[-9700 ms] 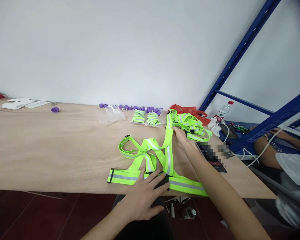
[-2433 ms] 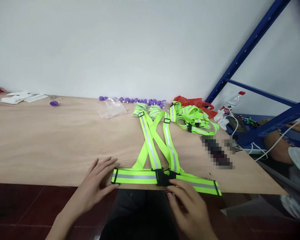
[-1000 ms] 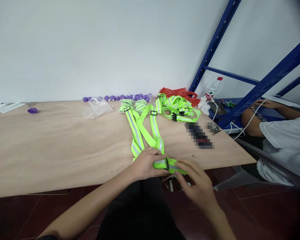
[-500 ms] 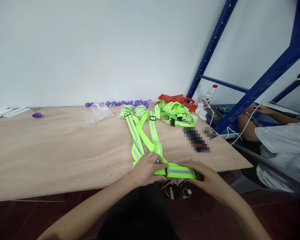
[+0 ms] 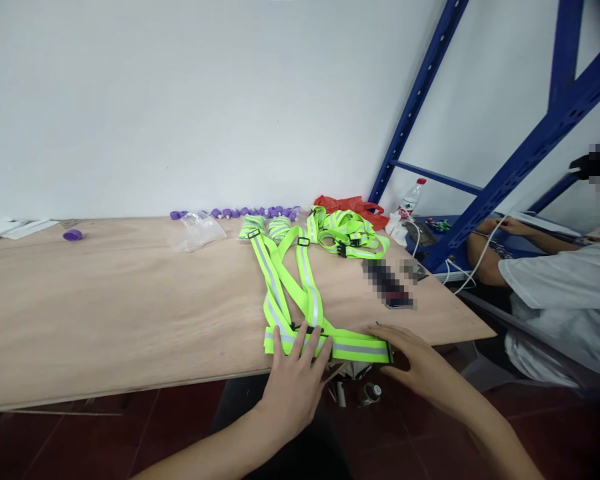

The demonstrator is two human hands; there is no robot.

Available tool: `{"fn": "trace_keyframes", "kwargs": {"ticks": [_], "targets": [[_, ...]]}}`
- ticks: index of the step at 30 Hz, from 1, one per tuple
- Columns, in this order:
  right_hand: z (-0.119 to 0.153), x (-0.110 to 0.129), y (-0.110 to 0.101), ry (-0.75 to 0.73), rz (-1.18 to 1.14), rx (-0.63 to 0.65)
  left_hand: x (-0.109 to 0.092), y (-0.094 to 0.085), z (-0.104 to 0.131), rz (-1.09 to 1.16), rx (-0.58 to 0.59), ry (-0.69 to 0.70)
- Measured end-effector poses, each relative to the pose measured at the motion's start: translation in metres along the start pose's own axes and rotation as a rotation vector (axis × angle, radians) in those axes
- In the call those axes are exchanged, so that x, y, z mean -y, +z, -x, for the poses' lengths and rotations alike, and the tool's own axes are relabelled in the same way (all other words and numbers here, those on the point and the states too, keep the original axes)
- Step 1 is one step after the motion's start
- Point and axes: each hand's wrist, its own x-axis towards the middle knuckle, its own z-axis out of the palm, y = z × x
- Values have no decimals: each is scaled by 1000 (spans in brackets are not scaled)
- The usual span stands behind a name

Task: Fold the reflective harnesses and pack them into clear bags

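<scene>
A neon yellow reflective strap vest (image 5: 311,287) lies along the table's front edge, its two shoulder straps running back and its waist belt crossing in front. My left hand (image 5: 296,373) rests with spread fingers on the belt, near its middle; what lies beneath the fingers is hidden. At the belt's right end, by a black buckle, my right hand (image 5: 411,357) grips the vest between thumb and fingers. Black slide buckles show on both shoulder straps.
Behind the vest are a heap of similar straps (image 5: 353,233), bagged rolled straps (image 5: 280,229), a red bag (image 5: 353,204) and purple pieces (image 5: 235,213). A blurred phone (image 5: 387,283) lies right. A blue rack (image 5: 517,163) borders the table; a person (image 5: 555,273) sits beyond it.
My left hand has shifted from pinching the belt near its buckle to lying on it with fingers spread. My right hand stays at the belt's end. The view has turned slightly.
</scene>
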Motion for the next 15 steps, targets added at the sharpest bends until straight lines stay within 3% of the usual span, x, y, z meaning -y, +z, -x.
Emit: {"fn": "trace_keyframes", "kwargs": {"ticks": [10,15], "targets": [[-12,10,-8,163,-324,-93,11,8,-11,-6,9,-37],[-33,20,-13,83,-327,-247,12,-3,-14,-31,34,-21]]}}
